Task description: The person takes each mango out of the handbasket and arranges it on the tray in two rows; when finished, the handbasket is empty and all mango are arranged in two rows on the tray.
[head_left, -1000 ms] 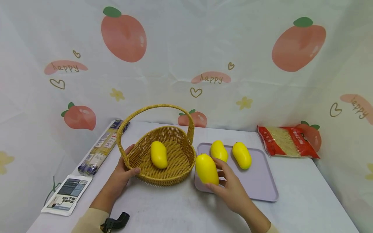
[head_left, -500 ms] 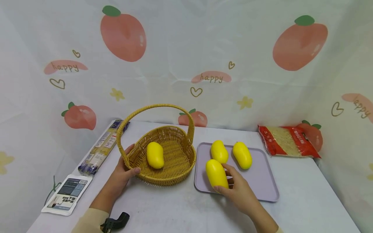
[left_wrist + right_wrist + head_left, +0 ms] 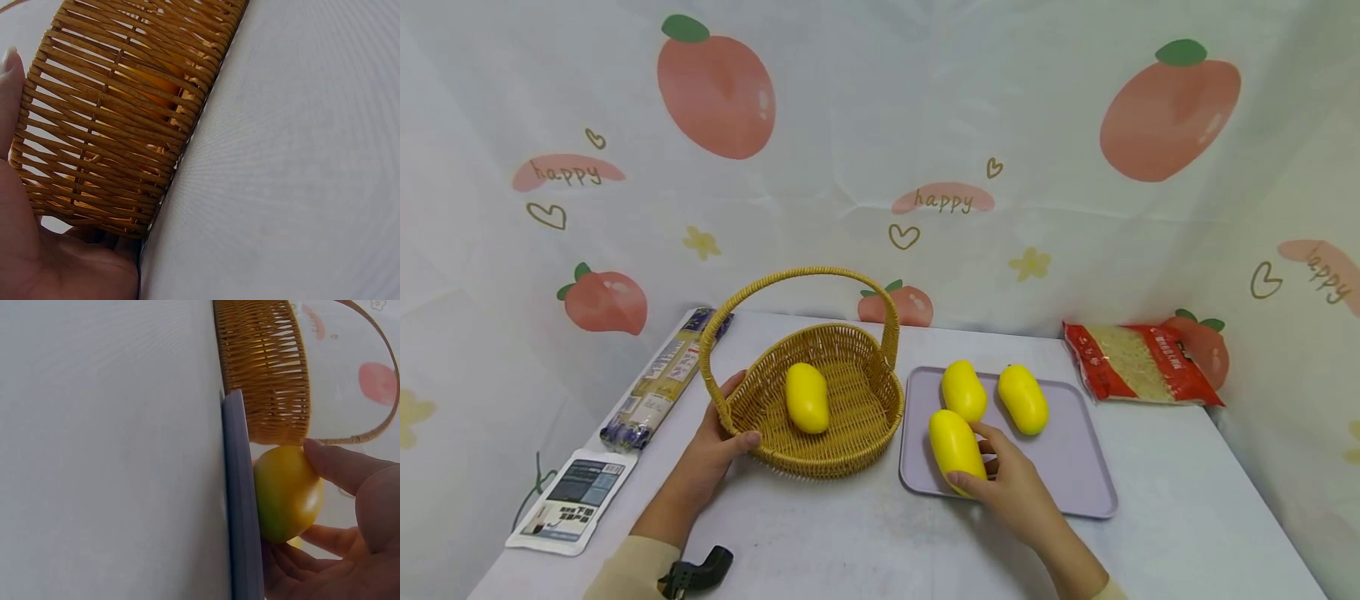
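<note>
My left hand (image 3: 717,446) grips the left side of a woven basket (image 3: 842,457) with a tall arched handle, thumb over the rim. One yellow mango (image 3: 807,398) lies inside the basket; in the left wrist view the basket wall (image 3: 106,125) mostly hides it. My right hand (image 3: 1011,483) holds another mango (image 3: 953,450) between thumb and fingers, at the front left of a pale purple tray (image 3: 1075,475). In the right wrist view this mango (image 3: 287,494) sits right at the tray's rim (image 3: 240,487). Two more mangoes lie farther back on the tray, one left (image 3: 964,390) and one right (image 3: 1023,400).
A long pack of noodles (image 3: 662,379) lies left of the basket, with a white printed pouch (image 3: 571,502) in front of it. At the back right is a red bag (image 3: 1138,364) with pale contents. A fruit-printed cloth (image 3: 850,108) hangs behind the white table (image 3: 820,542).
My right hand has moved the mango right and toward me, down to the tray's front left. The mango in the basket has rocked left and back. My left hand stays put.
</note>
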Motion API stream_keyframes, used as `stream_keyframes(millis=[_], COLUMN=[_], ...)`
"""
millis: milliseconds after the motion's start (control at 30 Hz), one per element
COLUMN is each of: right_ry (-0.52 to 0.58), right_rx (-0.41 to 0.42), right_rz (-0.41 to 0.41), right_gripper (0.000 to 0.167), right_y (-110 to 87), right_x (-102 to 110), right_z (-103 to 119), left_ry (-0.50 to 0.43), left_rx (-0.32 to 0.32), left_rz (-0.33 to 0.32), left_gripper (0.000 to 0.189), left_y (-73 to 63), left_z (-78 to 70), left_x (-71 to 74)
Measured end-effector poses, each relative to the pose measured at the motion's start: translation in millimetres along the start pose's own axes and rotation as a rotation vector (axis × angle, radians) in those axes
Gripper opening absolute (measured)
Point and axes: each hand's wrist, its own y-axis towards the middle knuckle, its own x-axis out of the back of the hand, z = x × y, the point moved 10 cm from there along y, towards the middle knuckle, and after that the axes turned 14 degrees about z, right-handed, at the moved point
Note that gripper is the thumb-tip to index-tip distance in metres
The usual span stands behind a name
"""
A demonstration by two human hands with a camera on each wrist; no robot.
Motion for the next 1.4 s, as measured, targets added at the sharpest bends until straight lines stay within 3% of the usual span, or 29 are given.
stream_keyframes(millis=[267, 800, 1400], right_ry=[-0.048, -0.105, -0.106], right_rx=[-0.003, -0.141, -0.148], right_rz=[-0.020, -0.011, -0.041], right_gripper=[0.075, 0.067, 0.071], right_y=[0.3, -7.8, -9.7], right_x=[0.1, 4.0, 3.4], right_z=[4.0, -2.7, -3.8], left_ry=[-0.001, 0.011, 0.021], left_rx=[0.006, 0.019, 0.022], left_rz=[-0.003, -0.003, 0.007], left_gripper=[0.098, 0.098, 0.096], left_y=[0.3, 1.1, 0.0], left_z=[1.4, 2.8, 3.5], left_x=[0.4, 0.1, 1.4])
